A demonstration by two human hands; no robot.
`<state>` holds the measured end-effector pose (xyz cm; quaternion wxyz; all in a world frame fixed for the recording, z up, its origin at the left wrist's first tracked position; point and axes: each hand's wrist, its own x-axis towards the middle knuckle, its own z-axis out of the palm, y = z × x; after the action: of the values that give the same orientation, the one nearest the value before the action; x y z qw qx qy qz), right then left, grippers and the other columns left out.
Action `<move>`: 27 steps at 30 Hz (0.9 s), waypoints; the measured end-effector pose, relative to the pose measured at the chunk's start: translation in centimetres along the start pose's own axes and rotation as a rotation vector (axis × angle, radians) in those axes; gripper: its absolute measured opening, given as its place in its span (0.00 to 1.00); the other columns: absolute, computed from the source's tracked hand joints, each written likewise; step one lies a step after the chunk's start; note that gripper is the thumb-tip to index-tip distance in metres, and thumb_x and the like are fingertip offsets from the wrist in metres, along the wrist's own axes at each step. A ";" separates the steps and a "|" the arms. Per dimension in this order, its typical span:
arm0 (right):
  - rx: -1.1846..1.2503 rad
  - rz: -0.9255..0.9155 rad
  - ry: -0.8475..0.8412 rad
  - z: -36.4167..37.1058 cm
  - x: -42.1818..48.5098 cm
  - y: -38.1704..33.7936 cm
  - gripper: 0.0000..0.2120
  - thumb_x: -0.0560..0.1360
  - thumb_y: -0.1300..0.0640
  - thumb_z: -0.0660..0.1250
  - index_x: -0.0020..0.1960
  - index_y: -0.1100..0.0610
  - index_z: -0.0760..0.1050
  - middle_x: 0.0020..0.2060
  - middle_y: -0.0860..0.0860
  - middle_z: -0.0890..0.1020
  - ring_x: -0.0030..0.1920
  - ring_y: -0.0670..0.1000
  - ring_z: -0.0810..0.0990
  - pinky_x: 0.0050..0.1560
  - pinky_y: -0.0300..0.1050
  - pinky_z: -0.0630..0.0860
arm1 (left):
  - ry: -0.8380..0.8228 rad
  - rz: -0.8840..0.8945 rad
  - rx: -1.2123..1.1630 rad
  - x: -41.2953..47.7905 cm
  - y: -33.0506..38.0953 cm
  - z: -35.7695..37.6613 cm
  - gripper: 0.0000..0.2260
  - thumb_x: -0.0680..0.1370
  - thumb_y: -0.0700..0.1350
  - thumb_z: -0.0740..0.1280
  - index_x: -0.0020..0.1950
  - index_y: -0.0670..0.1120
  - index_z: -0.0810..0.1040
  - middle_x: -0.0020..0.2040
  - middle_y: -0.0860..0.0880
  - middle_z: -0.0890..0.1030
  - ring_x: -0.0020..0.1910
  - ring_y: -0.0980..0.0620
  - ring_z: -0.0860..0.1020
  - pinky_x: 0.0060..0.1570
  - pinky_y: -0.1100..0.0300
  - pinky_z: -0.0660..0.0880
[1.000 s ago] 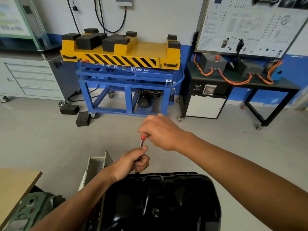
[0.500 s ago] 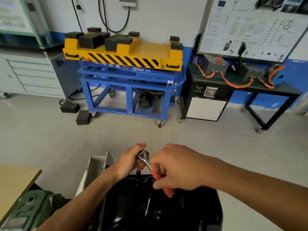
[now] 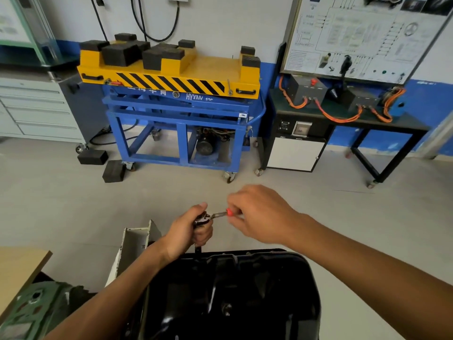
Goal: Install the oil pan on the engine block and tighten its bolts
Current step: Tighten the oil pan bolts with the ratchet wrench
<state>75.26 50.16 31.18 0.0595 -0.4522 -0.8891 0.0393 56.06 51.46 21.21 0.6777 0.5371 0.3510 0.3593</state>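
Oil pan: black and glossy, it lay at the bottom of my view with its sump side up; I read that as already set on the engine block, though the block itself was hidden beneath it
Ratchet: chrome head with a red handle, held level just above the pan's far rim
Extension: a dark shaft ran straight down from the ratchet head to the far rim of the pan; the socket and bolt at its foot were too dark for me to make out
Left hand: grip wrapped round the ratchet head and the top of the extension, thumb up, steadying the tool
Right hand: grip pinched on the red handle, fingers curled over it, out to the right of the head
Done, as I judged it: pan in place, tool seated on a bolt at the far edge
In hand: tightening that far-edge bolt
Left, as I judged it: I could not count the bolts or tell which were snug, so the rest of the rim remained to be checked and tightened
Around it: a white bracket stood just left of the pan, a green casting lay at the lower left, and a blue and yellow lift cart stood well apart across the floor
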 end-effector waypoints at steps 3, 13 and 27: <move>0.172 -0.010 -0.189 -1.1 -2.9 -1.9 0.12 0.74 0.45 0.70 0.39 0.49 0.70 0.31 0.45 0.79 0.36 0.44 0.77 0.41 0.45 0.76 | 0.068 -0.008 0.048 0.2 -0.1 0.1 0.24 0.77 0.60 0.55 0.24 0.49 0.60 0.24 0.49 0.57 0.25 0.50 0.56 0.28 0.57 0.57; -0.002 0.048 -0.289 -2.5 2.9 0.7 0.08 0.73 0.56 0.75 0.40 0.50 0.76 0.40 0.44 0.82 0.43 0.46 0.80 0.43 0.45 0.74 | -0.045 -0.013 0.099 -0.1 0.3 0.5 0.22 0.79 0.57 0.52 0.27 0.52 0.60 0.25 0.51 0.56 0.27 0.50 0.54 0.31 0.56 0.54; 0.364 -0.111 -0.427 -1.6 -3.0 -4.2 0.17 0.75 0.48 0.71 0.31 0.52 0.73 0.32 0.45 0.84 0.31 0.46 0.79 0.37 0.41 0.76 | 0.112 -0.002 0.136 -0.4 0.3 0.4 0.27 0.73 0.61 0.61 0.29 0.38 0.67 0.29 0.34 0.59 0.30 0.46 0.57 0.30 0.56 0.59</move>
<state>73.83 45.31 33.04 -0.0470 -0.3663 -0.8831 0.2894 56.20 50.94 21.65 0.6195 0.5606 0.4122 0.3634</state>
